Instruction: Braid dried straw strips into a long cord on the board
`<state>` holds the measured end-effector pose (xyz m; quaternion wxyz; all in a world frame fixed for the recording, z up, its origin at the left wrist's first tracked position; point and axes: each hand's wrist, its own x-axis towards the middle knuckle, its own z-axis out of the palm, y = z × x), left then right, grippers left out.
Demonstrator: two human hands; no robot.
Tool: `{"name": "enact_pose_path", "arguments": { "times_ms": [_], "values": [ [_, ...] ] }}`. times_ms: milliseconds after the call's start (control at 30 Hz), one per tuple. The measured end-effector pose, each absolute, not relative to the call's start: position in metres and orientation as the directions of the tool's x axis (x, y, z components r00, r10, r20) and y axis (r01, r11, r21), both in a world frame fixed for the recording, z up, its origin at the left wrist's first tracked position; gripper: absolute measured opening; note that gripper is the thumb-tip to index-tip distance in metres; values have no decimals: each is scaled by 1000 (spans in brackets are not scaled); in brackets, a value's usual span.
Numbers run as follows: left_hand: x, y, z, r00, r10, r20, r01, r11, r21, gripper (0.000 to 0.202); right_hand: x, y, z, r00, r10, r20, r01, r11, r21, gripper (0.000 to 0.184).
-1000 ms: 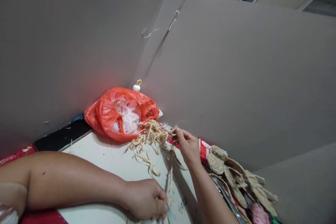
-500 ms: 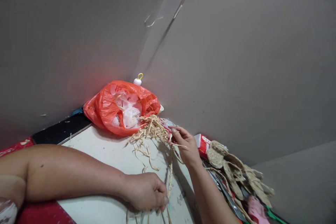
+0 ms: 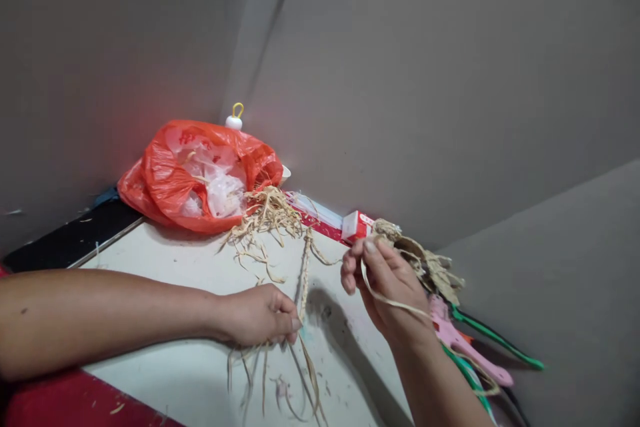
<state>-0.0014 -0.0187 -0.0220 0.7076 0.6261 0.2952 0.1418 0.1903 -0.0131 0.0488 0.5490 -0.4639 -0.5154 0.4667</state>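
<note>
A narrow braid of pale raffia-like fibre (image 3: 305,267) runs down the white board from a tangled heap of the same strands (image 3: 273,210). My left hand (image 3: 265,315) is closed on its lower end, thumb against the fingers, and loose strands (image 3: 311,373) hang out below. My right hand (image 3: 390,280) is raised to the right, apart from the braid. Thumb and fingers pinch one pale strand (image 3: 387,300), which loops down across the palm side toward the wrist.
An orange-red plastic bag (image 3: 165,180) stuffed with clear plastic stands in the corner. To the right lie a red-and-white box (image 3: 357,225), woven fibre pieces (image 3: 443,273), a pink-handled tool (image 3: 467,350) and a green-handled one (image 3: 500,333). A dark flat panel (image 3: 65,233) lines the left edge.
My right hand has moved away from the heap, to the right, with a strand in its pinch. My left hand keeps hold of the braid. The view has shifted right and down.
</note>
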Motion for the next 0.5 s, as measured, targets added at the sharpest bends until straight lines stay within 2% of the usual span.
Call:
{"name": "enact_pose_path", "arguments": {
  "times_ms": [100, 233, 333, 433, 500],
  "values": [
    [-3, -17, -21, 816, 535, -219, 102, 239, 966, 31, 194, -56, 44, -60, 997, -42, 48, -39, -998, 38],
    [-3, -16, -17, 839, 490, -236, 86, 308, 947, 33, 180, -106, 27, -122, 943, -310, 285, -266, -921, 55],
    [-3, -14, -13, 839, 481, -256, 116, 302, 946, 33, 165, -128, 14, -96, 935, -342, 332, -294, -896, 57],
    [-3, -13, -10, 838, 473, -272, 138, 298, 945, 33, 157, -134, 3, -39, 945, -325, 336, -294, -895, 52],
    [-3, -13, -9, 839, 468, -279, 147, 300, 943, 31, 156, -131, -4, -9, 960, -280, 395, -254, -883, 48]
  ]
}}
